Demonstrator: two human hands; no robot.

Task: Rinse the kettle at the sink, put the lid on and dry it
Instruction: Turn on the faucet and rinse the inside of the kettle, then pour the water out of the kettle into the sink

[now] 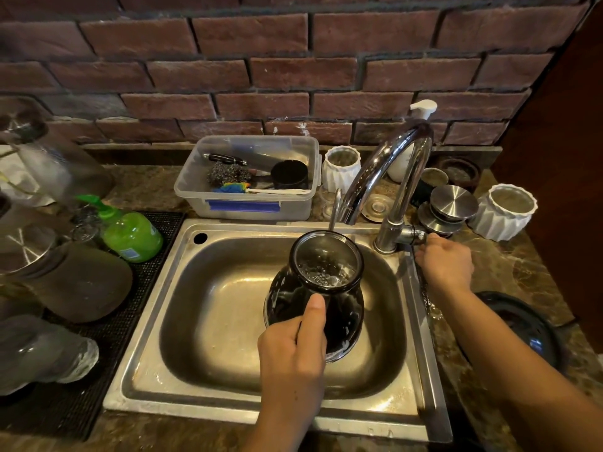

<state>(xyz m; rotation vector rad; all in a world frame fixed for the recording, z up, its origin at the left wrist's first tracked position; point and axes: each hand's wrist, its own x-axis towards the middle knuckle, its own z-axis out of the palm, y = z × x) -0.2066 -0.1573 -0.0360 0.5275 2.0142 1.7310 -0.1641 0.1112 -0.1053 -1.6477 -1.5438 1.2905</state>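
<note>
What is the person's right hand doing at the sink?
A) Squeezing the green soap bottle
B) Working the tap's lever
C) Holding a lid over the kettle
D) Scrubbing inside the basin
B: the right hand pinches the lever at the base of the tap, while the left hand holds the kettle under the running water.

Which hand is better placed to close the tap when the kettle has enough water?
The right hand. It holds the tap lever beside the sink. The left hand grips the kettle under the running water and is not free.
</note>
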